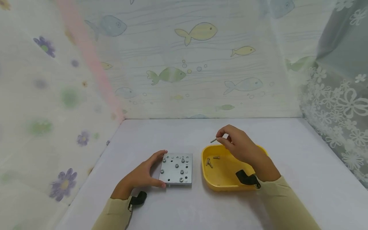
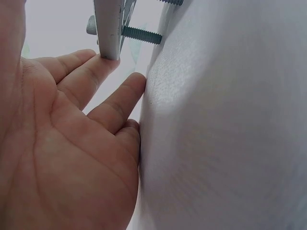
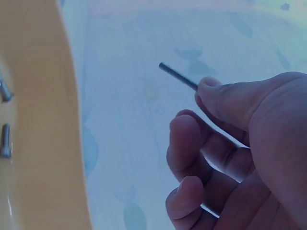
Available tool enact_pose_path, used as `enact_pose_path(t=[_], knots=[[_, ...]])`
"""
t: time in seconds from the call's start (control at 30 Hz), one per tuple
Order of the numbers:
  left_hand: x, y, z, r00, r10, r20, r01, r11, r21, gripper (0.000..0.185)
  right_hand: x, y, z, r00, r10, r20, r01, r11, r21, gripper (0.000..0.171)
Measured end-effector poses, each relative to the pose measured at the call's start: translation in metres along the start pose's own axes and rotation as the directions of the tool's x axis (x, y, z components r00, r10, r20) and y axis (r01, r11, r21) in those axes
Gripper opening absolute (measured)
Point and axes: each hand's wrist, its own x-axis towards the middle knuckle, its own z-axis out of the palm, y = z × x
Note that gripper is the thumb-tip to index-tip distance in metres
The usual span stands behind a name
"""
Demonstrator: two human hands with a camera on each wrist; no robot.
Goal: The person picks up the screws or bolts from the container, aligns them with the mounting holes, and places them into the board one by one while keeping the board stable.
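Observation:
A square silver metal plate (image 1: 172, 175) with holes and several socket head bolts lies on the table. Threaded ends such as this bolt shank (image 2: 141, 34) poke out beneath it. My left hand (image 1: 143, 174) grips the plate from its left side, thumb at the near corner and index finger at the far one. In the left wrist view, other fingers reach up to the plate's edge. Above the far rim of a yellow basin, my right hand (image 1: 240, 143) pinches a bolt (image 3: 177, 75) between thumb and index finger. The bolt's head end is hidden by the fingertips.
The yellow basin (image 1: 217, 187) stands right of the plate. Several loose bolts (image 1: 210, 164) lie inside it, toward the left. A white cloth covers the table (image 1: 161, 132), and patterned curtains (image 1: 207, 64) hang at the back and both sides.

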Motion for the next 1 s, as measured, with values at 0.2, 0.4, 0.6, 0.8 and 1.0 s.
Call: enact_pose_path(t=[0.2,0.4,0.6,0.8,1.0], knots=[[-0.002,-0.003,0.000,1.000,0.011,0.002,-0.011,1.000,-0.010,0.126,0.005,-0.015,0.008,0.995,-0.082,-0.052,0.084,0.996,0.027,0.008],[-0.001,-0.003,0.000,1.000,0.000,-0.001,0.000,1.000,-0.005,0.129,0.012,-0.030,0.017,0.988,-0.130,-0.083,0.136,0.989,0.067,0.006],[0.001,0.002,0.000,1.000,-0.016,0.016,0.016,1.000,-0.022,0.128,0.017,-0.044,0.028,0.980,-0.163,-0.112,0.173,0.981,0.090,0.005],[0.001,-0.001,-0.002,0.999,-0.044,-0.010,0.044,0.999,0.012,0.129,0.022,-0.055,0.051,0.970,-0.231,-0.076,0.236,0.969,0.073,0.006],[0.001,-0.002,0.000,1.000,-0.028,0.004,0.028,0.999,-0.015,0.127,0.021,-0.059,0.072,0.971,-0.237,-0.022,0.238,0.969,0.068,0.003]])
